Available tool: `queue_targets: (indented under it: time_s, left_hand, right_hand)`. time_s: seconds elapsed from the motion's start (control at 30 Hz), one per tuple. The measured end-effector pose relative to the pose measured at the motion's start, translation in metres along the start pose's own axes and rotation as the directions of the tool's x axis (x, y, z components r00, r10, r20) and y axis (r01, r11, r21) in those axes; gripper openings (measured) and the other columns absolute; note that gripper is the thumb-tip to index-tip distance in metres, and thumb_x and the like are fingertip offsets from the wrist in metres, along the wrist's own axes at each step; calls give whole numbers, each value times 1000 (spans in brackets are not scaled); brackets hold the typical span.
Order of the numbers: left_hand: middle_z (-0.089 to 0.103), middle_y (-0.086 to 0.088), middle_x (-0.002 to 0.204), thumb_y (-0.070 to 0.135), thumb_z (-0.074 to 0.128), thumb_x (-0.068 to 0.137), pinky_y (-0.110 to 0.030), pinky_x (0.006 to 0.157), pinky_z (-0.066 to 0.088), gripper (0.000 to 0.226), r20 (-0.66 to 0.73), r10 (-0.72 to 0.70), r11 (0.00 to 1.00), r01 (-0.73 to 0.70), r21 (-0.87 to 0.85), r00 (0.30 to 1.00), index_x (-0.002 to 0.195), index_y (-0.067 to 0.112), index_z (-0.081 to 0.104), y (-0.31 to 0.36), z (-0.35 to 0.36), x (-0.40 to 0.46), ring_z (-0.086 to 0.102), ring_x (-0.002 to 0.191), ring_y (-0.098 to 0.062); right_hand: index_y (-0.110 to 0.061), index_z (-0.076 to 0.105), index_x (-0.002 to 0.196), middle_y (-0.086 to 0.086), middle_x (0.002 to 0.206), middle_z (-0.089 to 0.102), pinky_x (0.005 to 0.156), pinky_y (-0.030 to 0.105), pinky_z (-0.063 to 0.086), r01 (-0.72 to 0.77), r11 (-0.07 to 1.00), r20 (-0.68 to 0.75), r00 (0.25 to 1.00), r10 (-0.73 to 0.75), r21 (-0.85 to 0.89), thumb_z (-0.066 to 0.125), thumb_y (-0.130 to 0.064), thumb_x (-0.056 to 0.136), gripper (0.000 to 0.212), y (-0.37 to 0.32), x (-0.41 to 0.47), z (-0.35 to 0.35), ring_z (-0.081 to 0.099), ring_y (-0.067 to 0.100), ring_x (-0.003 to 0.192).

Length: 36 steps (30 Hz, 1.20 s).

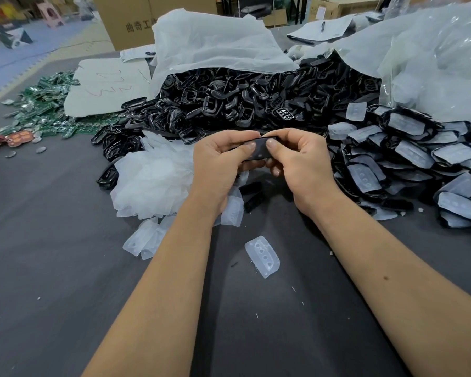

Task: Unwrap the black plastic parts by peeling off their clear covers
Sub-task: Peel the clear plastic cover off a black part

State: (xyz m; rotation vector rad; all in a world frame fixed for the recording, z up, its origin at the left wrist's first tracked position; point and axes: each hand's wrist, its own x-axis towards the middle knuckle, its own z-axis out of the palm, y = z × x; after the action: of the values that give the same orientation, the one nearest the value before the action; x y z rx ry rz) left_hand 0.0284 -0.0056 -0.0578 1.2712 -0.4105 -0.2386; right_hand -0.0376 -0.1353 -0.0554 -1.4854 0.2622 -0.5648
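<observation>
Gripping a black part [260, 151], hands, dark table [52, 240], cardboard boxes [128, 20]

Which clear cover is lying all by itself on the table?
The cover with four round holes, on bare table between the forearms. The other loose covers sit heaped together in the pile left of the left hand.

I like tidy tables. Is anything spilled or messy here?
Yes. Black plastic parts spill from a torn white bag across the table. One clear cover lies alone near the person's arms, and green circuit boards are scattered at far left.
</observation>
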Motion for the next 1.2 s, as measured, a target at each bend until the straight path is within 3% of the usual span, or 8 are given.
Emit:
queue_targets:
  time_s: [0.17, 0.4, 0.6, 0.7, 0.87, 0.97, 1.07, 1.2]
  left_hand:
    - [78, -18, 92, -8, 66, 94, -29, 68, 62, 18, -24, 26, 1000, -26, -10, 999, 100, 5, 78, 0, 0, 0, 78, 84, -29]
    - [78, -17, 96, -5, 68, 94, -35, 77, 63, 16, -3, 26, 1000, -26, 6, 1000, 101, 6, 78, -1, -1, 1, 77, 94, -33]
    - [77, -3, 85, -9, 72, 90, -20, 66, 58, 18, -10, 44, 996, -43, 79, 999, 100, 5, 78, 0, 0, 0, 75, 79, -16]
    - [77, -2, 83, -9, 73, 89, -19, 64, 58, 18, -17, 55, 994, -53, 98, 998, 99, 5, 78, 0, 0, 0, 76, 76, -17]
    - [79, -14, 92, -9, 73, 88, -24, 66, 59, 19, -12, 33, 996, -32, 83, 999, 98, 6, 79, 1, 0, -1, 77, 80, -31]
    - [78, -17, 92, -10, 73, 87, -24, 61, 58, 19, -27, -1, 998, 3, 69, 1000, 97, 4, 79, 1, 1, -1, 77, 77, -30]
    - [77, -13, 81, -13, 70, 87, -21, 50, 54, 20, -56, -39, 998, 42, 57, 998, 95, 3, 79, 2, 3, -3, 74, 65, -22]
    - [78, -17, 86, -12, 70, 88, -24, 52, 56, 18, -76, -86, 995, 89, 38, 993, 101, -1, 77, 5, 3, -4, 73, 61, -19]
  right_hand:
    - [-6, 74, 105, -1, 75, 69, 55, 21, 52, 36, 999, -2, 999, -36, -14, 64, -1, 99, 13, 0, 0, -1, 63, 8, 60]
    - [-12, 74, 99, 1, 76, 68, 55, 22, 53, 38, 998, -35, 999, -39, -45, 65, 6, 95, 21, 1, 0, -2, 64, 8, 57]
    - [-13, 74, 99, 1, 75, 72, 52, 21, 51, 31, 996, -64, 997, -36, -82, 63, 2, 98, 19, 3, 1, 0, 62, 8, 53]
    - [-15, 75, 98, -1, 77, 73, 53, 21, 51, 44, 992, -67, 996, -52, -120, 64, -3, 98, 16, 4, 1, 1, 64, 9, 56]
    - [-19, 76, 89, -2, 71, 73, 50, 28, 51, 102, 962, -79, 989, -125, -254, 74, -18, 93, 4, 6, 0, 1, 67, 14, 53]
    - [-19, 75, 88, 0, 70, 71, 56, 34, 57, 131, 932, -85, 982, -169, -338, 74, -18, 93, 5, 7, 1, 1, 67, 16, 50]
    - [-18, 76, 90, 0, 73, 70, 66, 46, 62, 146, 908, -76, 979, -190, -393, 74, -16, 93, 5, 7, 2, 1, 70, 27, 62]
    - [-18, 75, 96, 3, 77, 70, 66, 49, 63, 146, 922, -48, 983, -174, -358, 72, -14, 95, 5, 6, 1, 2, 68, 20, 57]
